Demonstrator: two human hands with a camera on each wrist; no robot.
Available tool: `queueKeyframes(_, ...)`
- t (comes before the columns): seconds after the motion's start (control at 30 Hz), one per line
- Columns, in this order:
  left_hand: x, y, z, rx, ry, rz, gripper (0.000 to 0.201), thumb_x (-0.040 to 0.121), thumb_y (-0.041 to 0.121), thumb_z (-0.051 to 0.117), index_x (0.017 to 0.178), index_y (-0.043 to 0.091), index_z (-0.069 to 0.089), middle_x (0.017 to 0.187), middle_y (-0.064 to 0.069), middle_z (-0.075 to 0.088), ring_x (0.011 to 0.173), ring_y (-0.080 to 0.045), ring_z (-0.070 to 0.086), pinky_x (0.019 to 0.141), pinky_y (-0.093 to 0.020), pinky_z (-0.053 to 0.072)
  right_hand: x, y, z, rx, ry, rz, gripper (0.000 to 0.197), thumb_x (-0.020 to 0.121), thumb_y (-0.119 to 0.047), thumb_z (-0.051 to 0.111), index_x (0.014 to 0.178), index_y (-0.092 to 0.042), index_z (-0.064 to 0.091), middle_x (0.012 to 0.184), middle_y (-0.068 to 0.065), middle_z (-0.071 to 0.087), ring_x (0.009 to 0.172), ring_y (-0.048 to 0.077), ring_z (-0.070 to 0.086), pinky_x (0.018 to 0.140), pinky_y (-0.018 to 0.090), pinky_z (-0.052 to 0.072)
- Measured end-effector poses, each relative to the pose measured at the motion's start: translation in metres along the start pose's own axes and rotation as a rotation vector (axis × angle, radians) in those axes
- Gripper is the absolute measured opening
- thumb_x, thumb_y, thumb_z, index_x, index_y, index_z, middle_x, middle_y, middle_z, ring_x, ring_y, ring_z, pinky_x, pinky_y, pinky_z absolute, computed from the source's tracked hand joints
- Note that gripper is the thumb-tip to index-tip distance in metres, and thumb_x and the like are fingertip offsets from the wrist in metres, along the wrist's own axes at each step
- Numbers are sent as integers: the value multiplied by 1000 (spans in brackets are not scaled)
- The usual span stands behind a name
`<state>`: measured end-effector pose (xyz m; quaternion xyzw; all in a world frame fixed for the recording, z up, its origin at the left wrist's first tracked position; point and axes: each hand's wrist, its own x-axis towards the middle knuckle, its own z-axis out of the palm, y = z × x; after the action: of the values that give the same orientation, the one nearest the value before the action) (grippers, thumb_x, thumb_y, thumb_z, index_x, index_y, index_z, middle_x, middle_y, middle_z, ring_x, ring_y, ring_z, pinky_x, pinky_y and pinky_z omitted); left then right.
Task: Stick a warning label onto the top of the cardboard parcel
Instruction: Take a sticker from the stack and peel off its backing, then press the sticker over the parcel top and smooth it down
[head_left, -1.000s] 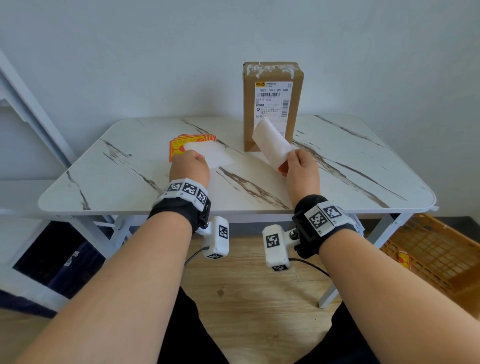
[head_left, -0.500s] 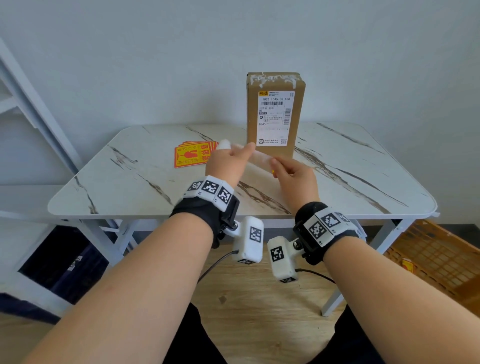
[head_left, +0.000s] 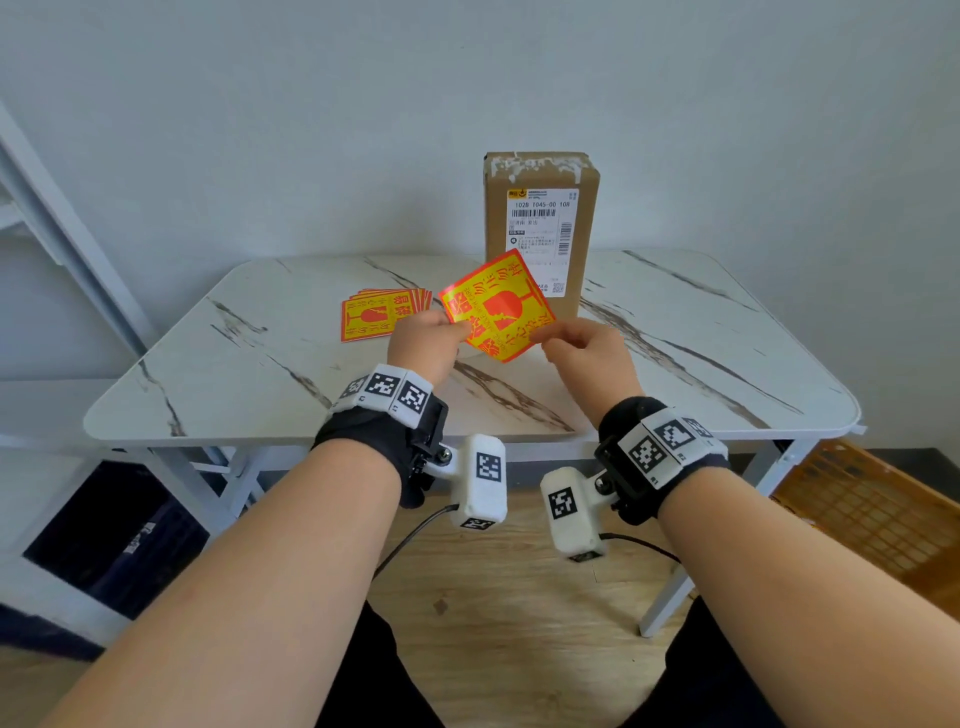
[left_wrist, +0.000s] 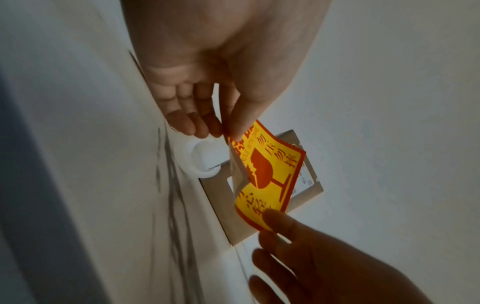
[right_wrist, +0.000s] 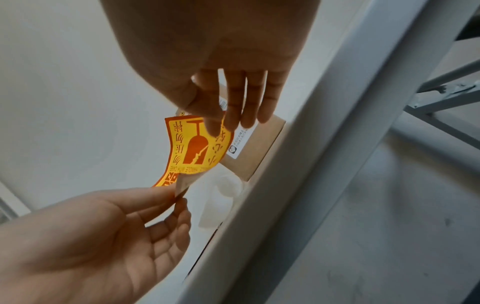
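The yellow-and-red warning label (head_left: 497, 306) hangs in the air in front of the parcel, printed face toward me. My left hand (head_left: 457, 330) pinches its left corner (left_wrist: 228, 133) between thumb and fingers. My right hand (head_left: 545, 338) pinches the opposite corner (right_wrist: 215, 128). The label (left_wrist: 270, 170) bows slightly, and a whitish flap (right_wrist: 184, 183) hangs at its edge by my left fingers. The brown cardboard parcel (head_left: 540, 228) stands upright at the back of the table, shipping label facing me, top bare. A curled white backing sheet (left_wrist: 202, 158) lies on the table below.
A fanned stack of the same labels (head_left: 379, 312) lies left of the parcel on the marble-pattern table (head_left: 260, 374). An orange crate (head_left: 872, 519) sits on the floor at the right, a white shelf frame (head_left: 52, 234) at the left, the wall right behind the parcel.
My left hand left the white sheet on the table and took hold of the label. The label turned from its white back to its printed face, and both hands rose toward the parcel.
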<state>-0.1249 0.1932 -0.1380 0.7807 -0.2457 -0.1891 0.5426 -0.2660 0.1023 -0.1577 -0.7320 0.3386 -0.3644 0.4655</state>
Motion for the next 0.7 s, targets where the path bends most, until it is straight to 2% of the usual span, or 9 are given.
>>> queueKeyframes(0.07,-1,-1,-3,-14,-58,-10,30,90,15,63,61,15,54,69,-3,56,79,-23,56,91,-44,53,4,0,-3,-9,80,-4,22,83,-9,53,88,-20,71,78,-4,63,66,9,52,64,26,41)
queueKeyframes(0.13,-3,-1,-5,-8,-91,-9,25,89,14,64,65,15,58,73,-3,59,81,-23,57,93,-44,52,7,-1,-5,-42,134,-33,15,84,-18,59,97,-21,66,89,-1,63,77,12,56,70,29,46)
queueKeyframes(0.2,-4,-1,-5,-11,-97,-4,21,88,14,65,68,16,60,77,-3,61,81,-22,58,93,-43,52,9,-3,-7,-59,163,-52,23,84,-26,64,106,-20,61,102,1,61,89,13,56,78,29,49)
queueKeyframes(0.27,-4,-1,-5,-15,-108,-2,17,87,15,67,71,18,63,80,-1,64,77,-17,59,91,-40,52,11,-4,-7,-57,166,-59,28,84,-27,66,109,-20,59,108,1,60,93,14,56,81,28,48)
queueKeyframes(0.33,-6,0,-5,-8,-122,12,10,85,14,70,76,17,66,85,0,68,75,-12,60,88,-35,51,11,-5,-7,-80,157,-71,27,84,-26,66,109,-20,59,109,2,61,93,14,56,80,26,47)
queueKeyframes(0.37,-8,2,-5,4,-131,26,6,83,13,72,79,15,68,88,-2,69,77,-13,62,87,-33,51,11,-6,-7,-92,154,-79,27,84,-25,66,110,-19,59,109,3,61,92,14,55,79,26,46)
queueKeyframes(0.5,-14,9,-2,214,-158,132,20,77,7,75,96,3,69,99,-12,73,92,-27,68,89,-41,54,13,-14,-9,-127,162,-101,33,85,-17,66,117,-16,58,111,4,60,90,12,53,69,15,40)
queueKeyframes(0.6,-16,18,-2,342,-198,202,21,77,3,69,96,10,64,98,-14,73,91,-31,70,86,-46,56,16,-23,-10,-171,124,-112,39,86,-16,65,124,-17,57,112,1,59,92,11,54,68,16,41)
queueKeyframes(0.7,-15,26,-4,410,-209,242,17,78,4,65,90,16,59,89,-17,72,81,-32,69,79,-44,55,18,-32,-11,-219,44,-89,28,87,-23,64,114,-16,65,101,-1,65,87,10,57,62,15,40)
